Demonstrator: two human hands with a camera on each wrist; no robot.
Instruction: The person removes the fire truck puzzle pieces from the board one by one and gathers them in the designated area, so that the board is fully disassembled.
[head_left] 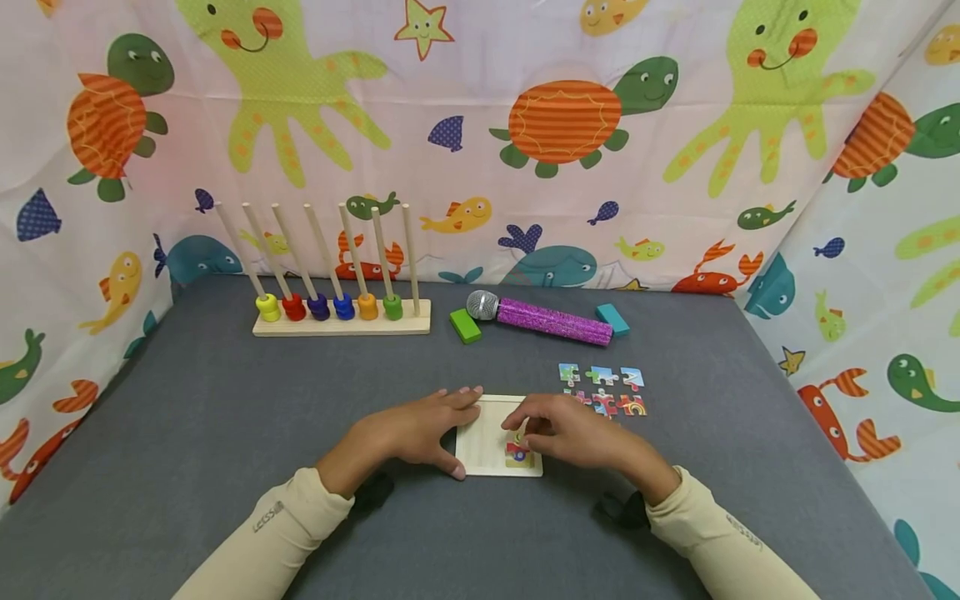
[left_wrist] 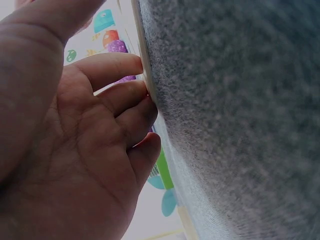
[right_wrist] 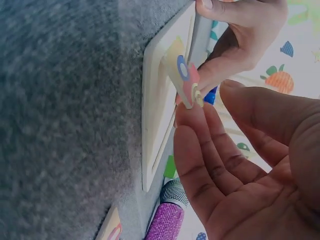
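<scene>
A small light wooden puzzle tray [head_left: 483, 442] lies on the grey table. My left hand [head_left: 431, 425] rests at its left side, thumb by the near corner and fingers by the far corner. In the left wrist view, the fingertips [left_wrist: 137, 67] touch the tray's edge. Over the tray's right part is my right hand [head_left: 573, 429]. Its fingertips touch a red and blue puzzle piece [right_wrist: 184, 75], which stands tilted in the tray in the right wrist view. A gap shows between the thumb and that piece. Fingers partly cover the piece in the head view.
Several loose puzzle pieces [head_left: 602, 402] lie right of the tray. Behind are a purple glitter microphone [head_left: 555, 322], a green block [head_left: 465, 326] and a teal block [head_left: 612, 319]. A peg stand [head_left: 341, 328] with coloured beads stands at the back left, before a patterned curtain [head_left: 465, 183].
</scene>
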